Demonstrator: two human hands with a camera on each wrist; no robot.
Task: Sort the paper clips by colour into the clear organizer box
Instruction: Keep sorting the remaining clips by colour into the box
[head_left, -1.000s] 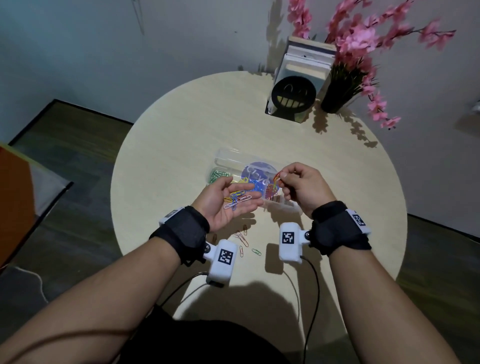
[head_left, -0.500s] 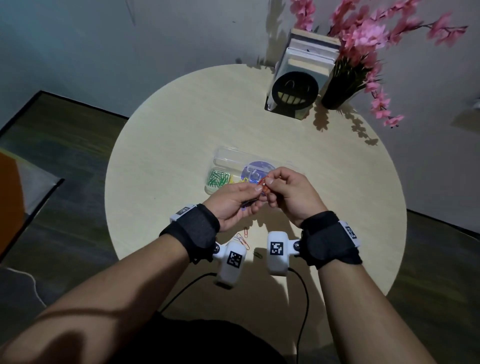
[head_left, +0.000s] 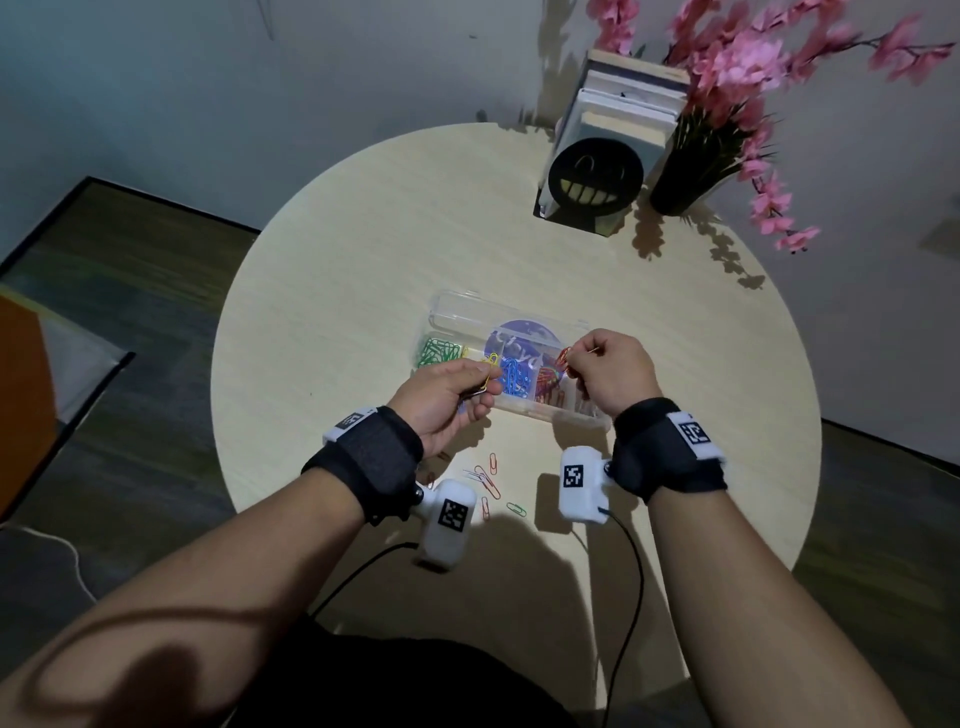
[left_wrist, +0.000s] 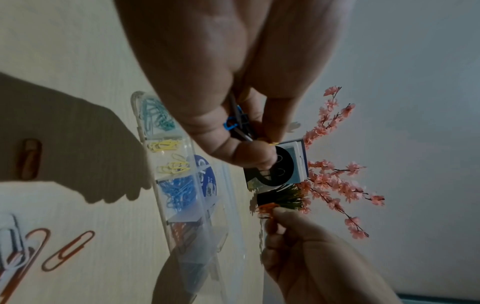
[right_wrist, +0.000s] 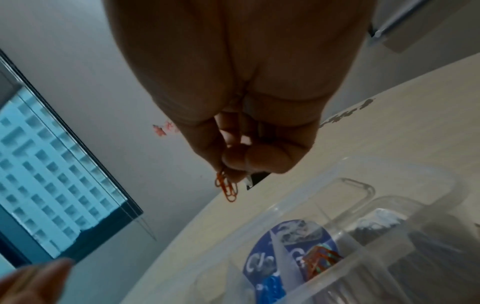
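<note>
The clear organizer box (head_left: 524, 415) lies open mid-table, its compartments holding green (head_left: 439, 352), yellow, blue (head_left: 515, 376) and red clips. My left hand (head_left: 452, 395) hovers at the box's near left, fingers curled round a small bunch of clips, a yellow one (head_left: 488, 370) sticking out. In the left wrist view a blue clip (left_wrist: 230, 125) shows between the fingers. My right hand (head_left: 608, 371) is above the box's right part and pinches red clips (head_left: 565, 359), which hang from the fingertips as red clips (right_wrist: 227, 188) in the right wrist view.
Several loose clips (head_left: 491, 480), mostly red plus a green one, lie on the round table (head_left: 337, 291) near its front edge. A book holder with a smiley face (head_left: 595, 179) and a vase of pink flowers (head_left: 727, 93) stand at the back.
The hands were together half a second ago; now they have parted. The right hand has moved right over the box with red clips, and the left hand has closed round its bunch.
</note>
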